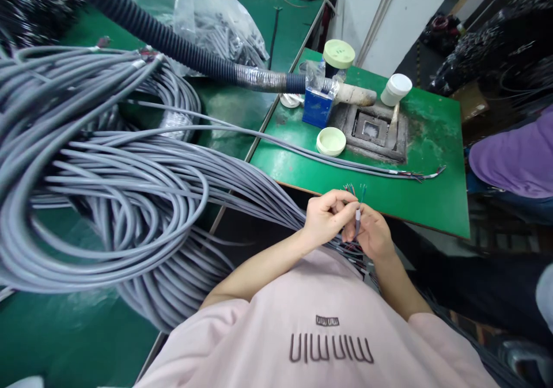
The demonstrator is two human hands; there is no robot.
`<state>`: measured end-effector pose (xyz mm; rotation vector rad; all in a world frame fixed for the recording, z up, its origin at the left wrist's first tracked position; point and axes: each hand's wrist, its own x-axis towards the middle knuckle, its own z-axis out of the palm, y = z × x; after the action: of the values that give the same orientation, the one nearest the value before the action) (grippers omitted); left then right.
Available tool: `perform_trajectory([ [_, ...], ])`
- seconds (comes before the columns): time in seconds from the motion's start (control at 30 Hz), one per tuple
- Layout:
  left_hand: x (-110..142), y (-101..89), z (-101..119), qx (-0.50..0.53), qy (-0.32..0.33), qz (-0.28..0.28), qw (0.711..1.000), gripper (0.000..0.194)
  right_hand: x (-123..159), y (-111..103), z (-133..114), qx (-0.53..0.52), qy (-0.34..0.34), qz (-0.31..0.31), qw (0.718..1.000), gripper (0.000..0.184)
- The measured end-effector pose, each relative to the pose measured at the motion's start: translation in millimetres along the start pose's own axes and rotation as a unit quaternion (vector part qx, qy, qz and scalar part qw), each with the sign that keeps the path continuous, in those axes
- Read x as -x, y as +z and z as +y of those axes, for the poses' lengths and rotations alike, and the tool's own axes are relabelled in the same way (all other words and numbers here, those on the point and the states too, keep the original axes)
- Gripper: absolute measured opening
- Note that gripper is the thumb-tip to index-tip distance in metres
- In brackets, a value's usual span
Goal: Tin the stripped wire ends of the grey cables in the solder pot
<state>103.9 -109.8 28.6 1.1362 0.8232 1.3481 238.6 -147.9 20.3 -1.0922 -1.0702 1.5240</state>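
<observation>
Close in front of my chest, both hands meet at the end of a grey multi-core cable. A white band circles the cable near its stripped end, and thin coloured wires fan upward from it. My left hand pinches at the wires with thumb and fingertips. Fingers of my right hand are closed around the cable just below. Two more grey cables lie across the green board beyond my hands, their bared ends toward the right.
Large coils of grey cable fill the left bench. A black corrugated hose runs to a blue box. Near it are a soot-stained square pot with a brush, a shallow round dish and a white jar. A person in purple is at right.
</observation>
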Motion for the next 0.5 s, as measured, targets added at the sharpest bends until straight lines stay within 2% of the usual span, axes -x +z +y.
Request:
perform_trajectory([
  [0.1,4.9,0.7,-7.2,-0.028,0.060,-0.042,0.997,0.015,-13.8,2.7,-14.0,-0.023,0.019,0.018,0.999,0.039],
  [0.23,2.8,-2.2,-10.9,-0.085,0.137,-0.043,0.986,0.013,-25.3,8.1,-27.5,-0.019,0.022,0.050,0.998,0.038],
  [0.37,-1.3,-2.7,-11.2,-0.033,0.120,-0.044,0.991,0.014,-30.7,10.2,-31.5,-0.020,0.000,0.074,0.997,0.036],
  [0.5,-4.9,-1.6,-10.3,0.066,0.099,-0.032,0.992,0.013,-34.9,7.3,-34.9,-0.016,-0.001,0.026,1.000,0.033],
])
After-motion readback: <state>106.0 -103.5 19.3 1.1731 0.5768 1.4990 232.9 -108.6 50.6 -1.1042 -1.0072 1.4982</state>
